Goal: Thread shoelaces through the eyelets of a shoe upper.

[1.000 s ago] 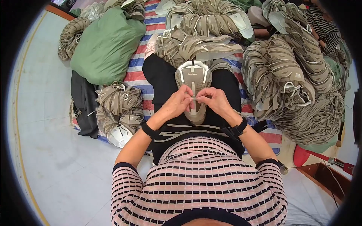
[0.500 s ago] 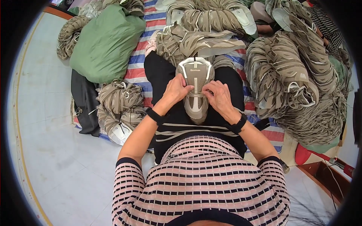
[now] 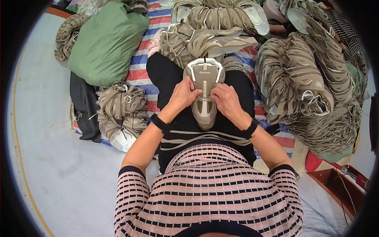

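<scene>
A tan and white shoe upper (image 3: 204,91) lies on the person's lap, heel end pointing away and toe end toward the body. The left hand (image 3: 184,94) presses against its left side, fingers curled onto the middle panel; the right hand (image 3: 226,98) does the same from the right. Both grips are clenched on the shoe upper, with the fingertips meeting near its centre line.

Just beyond the heel end, a heap of similar uppers (image 3: 205,37) crowds the lap. A larger pile (image 3: 312,83) rises close on the right, and a smaller bundle (image 3: 122,110) sits on the left beside a green sack (image 3: 106,41). All rest on a striped mat (image 3: 138,67). Pale floor (image 3: 51,158) lies open on the left.
</scene>
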### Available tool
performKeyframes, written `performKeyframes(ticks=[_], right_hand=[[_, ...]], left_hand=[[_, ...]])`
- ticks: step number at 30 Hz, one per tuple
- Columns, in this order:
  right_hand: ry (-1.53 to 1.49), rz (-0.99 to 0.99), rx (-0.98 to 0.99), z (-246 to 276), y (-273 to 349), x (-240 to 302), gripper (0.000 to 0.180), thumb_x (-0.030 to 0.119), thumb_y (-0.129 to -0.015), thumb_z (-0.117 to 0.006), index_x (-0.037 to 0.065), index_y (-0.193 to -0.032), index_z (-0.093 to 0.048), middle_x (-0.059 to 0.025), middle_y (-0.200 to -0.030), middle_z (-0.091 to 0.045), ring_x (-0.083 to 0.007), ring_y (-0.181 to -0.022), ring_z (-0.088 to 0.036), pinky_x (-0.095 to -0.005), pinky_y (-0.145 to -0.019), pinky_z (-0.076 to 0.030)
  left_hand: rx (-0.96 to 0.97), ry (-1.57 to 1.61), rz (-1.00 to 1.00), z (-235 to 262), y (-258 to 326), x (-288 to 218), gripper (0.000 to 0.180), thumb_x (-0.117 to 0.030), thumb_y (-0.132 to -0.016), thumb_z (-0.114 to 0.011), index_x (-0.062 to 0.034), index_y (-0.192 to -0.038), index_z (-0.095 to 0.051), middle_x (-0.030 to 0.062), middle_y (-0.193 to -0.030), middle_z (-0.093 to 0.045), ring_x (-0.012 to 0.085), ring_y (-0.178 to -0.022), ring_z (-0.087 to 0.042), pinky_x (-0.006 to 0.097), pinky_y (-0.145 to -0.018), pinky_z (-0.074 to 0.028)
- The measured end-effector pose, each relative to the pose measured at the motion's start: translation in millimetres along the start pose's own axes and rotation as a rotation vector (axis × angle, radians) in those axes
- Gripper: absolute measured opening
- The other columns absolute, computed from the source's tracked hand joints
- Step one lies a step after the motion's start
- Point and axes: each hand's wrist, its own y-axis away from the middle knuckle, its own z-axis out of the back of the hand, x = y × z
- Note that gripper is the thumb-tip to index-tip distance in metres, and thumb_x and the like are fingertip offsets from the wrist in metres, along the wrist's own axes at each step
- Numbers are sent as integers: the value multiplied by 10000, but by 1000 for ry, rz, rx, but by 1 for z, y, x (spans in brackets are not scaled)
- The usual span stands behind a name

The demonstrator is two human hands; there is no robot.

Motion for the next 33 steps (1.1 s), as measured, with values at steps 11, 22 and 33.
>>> performKeyframes(ticks=[11,22,33], right_hand=[[-246,-1,59,-5,-3,-12,112,11,-707,-644,17,-812,-606,-102,-744,-533,-289,-750,-528,-364,-681,-428],[138,93,83,-3,4,2,64,4,-751,-568,37,-796,-536,-113,-772,-536,-294,-743,-573,-381,-658,-451],[-133,-144,13,-18,1,9,35,25,-760,-581,27,-792,-567,-127,-791,-570,-350,-694,-592,-436,-593,-465]], left_hand=[[5,7,-26,0,5,4,358,-177,-693,-758,0,-780,-459,178,-691,-565,354,-693,-588,394,-613,-461],[-11,-106,-493,-4,24,11,250,29,-743,-613,-53,-947,-496,142,-864,-552,367,-789,-579,439,-659,-483],[0,-117,-546,-4,21,18,189,10,-732,-635,-18,-898,-550,136,-832,-533,330,-767,-574,391,-636,-470]])
